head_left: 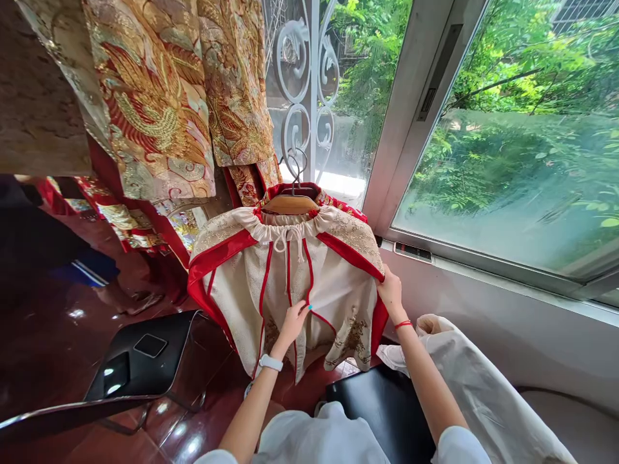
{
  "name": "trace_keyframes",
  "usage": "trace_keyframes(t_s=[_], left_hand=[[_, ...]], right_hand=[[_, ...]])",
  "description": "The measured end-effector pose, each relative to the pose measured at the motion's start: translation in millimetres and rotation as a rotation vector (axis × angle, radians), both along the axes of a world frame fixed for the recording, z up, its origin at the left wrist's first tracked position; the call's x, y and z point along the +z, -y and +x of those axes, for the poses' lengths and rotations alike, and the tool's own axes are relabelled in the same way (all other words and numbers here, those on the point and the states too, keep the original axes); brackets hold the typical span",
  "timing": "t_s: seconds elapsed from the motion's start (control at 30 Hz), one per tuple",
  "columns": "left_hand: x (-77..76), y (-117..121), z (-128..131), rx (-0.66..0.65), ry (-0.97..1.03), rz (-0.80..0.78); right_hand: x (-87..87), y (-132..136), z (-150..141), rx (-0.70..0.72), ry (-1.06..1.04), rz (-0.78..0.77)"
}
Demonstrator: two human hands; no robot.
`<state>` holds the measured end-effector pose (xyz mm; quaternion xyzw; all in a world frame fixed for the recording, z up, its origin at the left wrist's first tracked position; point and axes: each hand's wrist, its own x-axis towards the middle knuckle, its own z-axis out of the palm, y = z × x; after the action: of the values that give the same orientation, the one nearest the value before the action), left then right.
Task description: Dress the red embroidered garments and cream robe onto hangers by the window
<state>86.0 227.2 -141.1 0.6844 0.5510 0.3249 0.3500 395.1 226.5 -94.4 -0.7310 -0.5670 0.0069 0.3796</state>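
A cream drawstring garment with red trim and gold embroidery hangs on a wooden hanger. Its gathered top is tied in a small bow, and a red patterned garment shows behind it. My left hand pinches the cream cloth near the middle, beside a red trim line. At the garment's upper right edge, my right hand grips the cloth with the fingers partly hidden. The front panels spread apart below, and one embroidered lower corner flares to the right.
Embroidered gold garments hang at the upper left. A window is on the right, with a phone on its sill. Black chairs stand left and below. White cloth lies at the lower right. A person's leg shows at left.
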Motion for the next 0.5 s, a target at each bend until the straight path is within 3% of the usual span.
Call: trace_keyframes(t_s=[0.13,0.3,0.43,0.5], left_hand=[[-2.0,5.2,-16.8,0.034,0.121,0.060],[-10.0,18.9,14.3,-0.012,0.125,0.024],[-9.7,32.5,37.3,-0.084,0.160,0.019],[-1.4,32.7,35.1,0.003,0.231,0.089]], right_hand=[[1.9,-0.1,9.8,0.067,-0.009,-0.024],[-7.4,18.5,18.0,0.160,-0.084,-0.097],[-3.9,35.8,-15.5,0.055,-0.084,0.150],[3.6,42.9,-45.6,-0.030,-0.061,0.330]])
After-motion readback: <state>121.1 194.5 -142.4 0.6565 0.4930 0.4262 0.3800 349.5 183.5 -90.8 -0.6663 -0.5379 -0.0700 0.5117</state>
